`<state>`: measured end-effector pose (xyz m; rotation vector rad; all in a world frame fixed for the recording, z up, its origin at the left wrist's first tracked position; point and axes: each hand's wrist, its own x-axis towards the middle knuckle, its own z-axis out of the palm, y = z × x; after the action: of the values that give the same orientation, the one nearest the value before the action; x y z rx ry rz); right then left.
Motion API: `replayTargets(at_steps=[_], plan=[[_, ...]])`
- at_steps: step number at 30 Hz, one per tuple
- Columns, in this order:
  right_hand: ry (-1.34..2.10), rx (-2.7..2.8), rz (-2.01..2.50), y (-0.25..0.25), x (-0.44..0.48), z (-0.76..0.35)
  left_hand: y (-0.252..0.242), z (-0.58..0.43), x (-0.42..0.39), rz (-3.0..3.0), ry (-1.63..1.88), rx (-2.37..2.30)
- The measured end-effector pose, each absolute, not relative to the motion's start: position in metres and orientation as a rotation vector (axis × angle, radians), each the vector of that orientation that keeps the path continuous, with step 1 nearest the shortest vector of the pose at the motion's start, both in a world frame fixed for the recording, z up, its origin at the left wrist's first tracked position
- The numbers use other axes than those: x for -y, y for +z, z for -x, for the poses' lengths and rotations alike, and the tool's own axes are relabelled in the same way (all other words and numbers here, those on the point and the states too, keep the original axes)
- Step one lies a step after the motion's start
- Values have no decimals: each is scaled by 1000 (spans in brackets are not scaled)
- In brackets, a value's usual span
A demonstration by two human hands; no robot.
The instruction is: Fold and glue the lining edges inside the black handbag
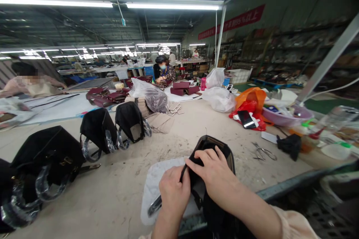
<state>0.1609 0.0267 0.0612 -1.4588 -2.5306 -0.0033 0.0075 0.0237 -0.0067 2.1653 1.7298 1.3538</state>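
Observation:
A black handbag (230,155) stands tilted at the near edge of the table, its open mouth toward me. My left hand (174,188) is closed on the left side of its rim, with the thumb against the edge. Over the opening lies my right hand (217,175), its bent fingers reaching into the mouth and gripping near the left rim; the fingertips are partly hidden. Beneath the bag is a white padded sheet (150,183). A plastic-wrapped handle (155,205) sticks out beside my left wrist.
Several black bags (53,149) with wrapped handles line the left side. Scissors (263,152), a phone (246,119) and a purple basin (291,117) are on the right. Cardboard pieces (161,122) and maroon bag parts (183,89) lie farther back, near a seated co-worker (168,73).

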Motion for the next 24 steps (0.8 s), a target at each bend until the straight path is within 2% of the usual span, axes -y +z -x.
replayTargets(at_steps=[4,10,15,21,24], plan=[[-77,2457,1576,60,-36,-164,-7,-6,-26,-2175,1309,-1747],[61,2510,1486,56,-26,-160,-11,-7,-23,-2207,1343,-1711],[-62,2418,1619,58,-36,-173,-10,-11,-22,-2201,1305,-1709],[107,2521,1406,53,-24,-169,-13,-11,-22,-2201,1292,-1730],[62,2494,1466,54,-26,-174,-14,-11,-23,-2183,1290,-1740]])
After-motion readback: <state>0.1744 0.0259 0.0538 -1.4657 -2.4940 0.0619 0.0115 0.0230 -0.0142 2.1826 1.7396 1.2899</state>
